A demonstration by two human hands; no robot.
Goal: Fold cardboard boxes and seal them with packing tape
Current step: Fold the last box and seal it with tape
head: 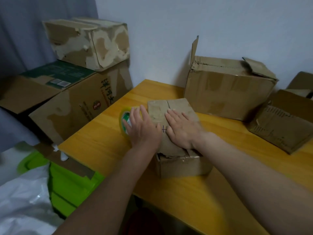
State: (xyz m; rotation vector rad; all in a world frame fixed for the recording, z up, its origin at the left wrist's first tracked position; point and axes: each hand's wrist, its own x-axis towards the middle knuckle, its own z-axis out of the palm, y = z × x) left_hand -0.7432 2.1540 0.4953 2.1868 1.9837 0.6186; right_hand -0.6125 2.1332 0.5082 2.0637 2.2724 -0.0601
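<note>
A small box (176, 133) is placed near the middle of the yellow table (105, 143), with bare room left along the near edge. Its flaps are pressed flat by the open right hand (183, 129). One tape roll (124, 122), just left, is touched by the open left hand (144, 128). Six boxes are counted. A pen mark like "+" is seen on the flap.

A single head-worn wide-angle view looks forward and down from close above a yellow wooden table (194, 192). Both forearms enter from 6 o'clock. The white wall (186, 31) fills 12 o'clock; edges bend from lens distortion.
</note>
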